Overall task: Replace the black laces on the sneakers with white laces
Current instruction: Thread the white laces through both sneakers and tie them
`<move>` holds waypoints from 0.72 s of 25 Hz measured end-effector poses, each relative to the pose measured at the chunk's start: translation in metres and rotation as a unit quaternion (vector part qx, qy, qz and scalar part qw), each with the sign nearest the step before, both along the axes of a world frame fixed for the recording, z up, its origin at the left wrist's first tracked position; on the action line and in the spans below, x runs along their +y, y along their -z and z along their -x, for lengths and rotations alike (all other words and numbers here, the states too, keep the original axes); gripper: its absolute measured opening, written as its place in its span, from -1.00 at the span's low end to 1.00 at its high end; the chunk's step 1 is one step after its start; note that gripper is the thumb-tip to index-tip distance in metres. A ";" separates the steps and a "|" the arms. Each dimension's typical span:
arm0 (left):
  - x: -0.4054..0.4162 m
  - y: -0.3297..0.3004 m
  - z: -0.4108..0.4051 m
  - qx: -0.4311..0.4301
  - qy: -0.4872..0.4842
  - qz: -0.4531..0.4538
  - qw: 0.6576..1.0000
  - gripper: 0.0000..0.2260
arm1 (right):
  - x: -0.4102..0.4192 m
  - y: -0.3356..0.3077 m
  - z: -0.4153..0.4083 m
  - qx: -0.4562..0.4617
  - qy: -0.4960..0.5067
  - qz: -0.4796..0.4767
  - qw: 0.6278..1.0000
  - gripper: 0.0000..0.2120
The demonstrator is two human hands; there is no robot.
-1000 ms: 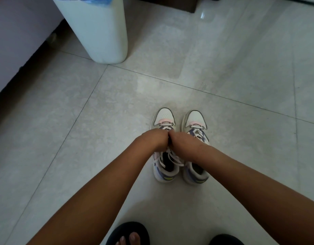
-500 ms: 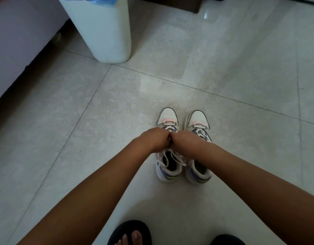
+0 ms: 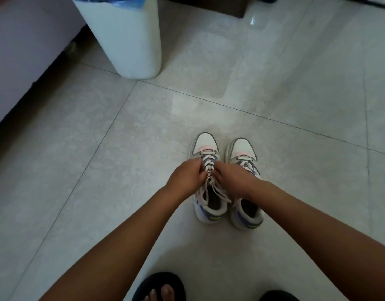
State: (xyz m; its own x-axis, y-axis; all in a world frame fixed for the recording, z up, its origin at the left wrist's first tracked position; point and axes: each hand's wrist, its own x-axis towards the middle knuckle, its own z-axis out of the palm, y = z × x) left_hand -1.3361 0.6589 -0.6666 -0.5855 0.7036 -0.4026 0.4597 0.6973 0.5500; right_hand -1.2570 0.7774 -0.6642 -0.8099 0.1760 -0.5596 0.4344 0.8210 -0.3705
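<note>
Left hand (image 3: 185, 178) and right hand (image 3: 231, 181) pinch the flat white lace (image 3: 208, 168) on the left white leather sneaker (image 3: 205, 181); uneven tension may loosen the knot.

Two sneakers are showing white toes, each with a pale pink band and grey trim: the left sneaker (image 3: 205, 148) and the right sneaker (image 3: 243, 152). Blue-purple panels and small yellow-green heel marks are showing on both, with dark insides. White laces (image 3: 209, 165) are crossing over a purple tongue. The floor (image 3: 100, 148) is showing pale grey marbled tiles with thin dark joints. A white bin (image 3: 126, 40) is wearing a blue liner. Black slippers (image 3: 159, 283) are showing at the bottom.
</note>
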 end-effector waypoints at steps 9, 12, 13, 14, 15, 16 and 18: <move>-0.011 0.004 -0.007 0.015 -0.079 -0.069 0.994 -0.86 | 0.003 -0.007 -0.012 0.057 0.076 0.047 0.994 -0.83; -0.012 -0.001 -0.004 -0.012 -0.071 -0.074 0.995 -0.83 | 0.003 -0.014 -0.017 0.039 0.061 0.048 0.996 -0.85; -0.010 -0.004 -0.007 -0.018 -0.076 -0.059 0.995 -0.82 | 0.000 -0.014 -0.017 0.038 0.052 0.039 0.997 -0.84; -0.009 -0.005 -0.010 -0.024 -0.083 -0.041 0.995 -0.81 | -0.002 -0.012 -0.016 0.038 0.044 0.028 0.998 -0.84; -0.007 -0.005 -0.014 -0.027 -0.084 -0.023 0.996 -0.78 | -0.004 -0.010 -0.013 0.035 0.034 0.015 0.999 -0.84; -0.006 -0.005 -0.018 -0.027 -0.080 -0.003 0.996 -0.74 | -0.006 -0.007 -0.010 0.025 0.022 0.000 0.999 -0.85; -0.008 -0.002 -0.023 -0.021 -0.071 0.033 0.997 -0.66 | -0.005 -0.005 -0.006 0.005 -0.005 -0.029 1.000 -0.77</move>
State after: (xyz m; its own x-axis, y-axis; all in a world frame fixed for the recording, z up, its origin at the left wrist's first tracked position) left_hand -1.3134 0.6512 -0.6644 -0.6591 0.5862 -0.4712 0.3314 0.7888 0.5177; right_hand -1.2511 0.7728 -0.6587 -0.8172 0.1989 -0.5410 0.4223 0.8454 -0.3270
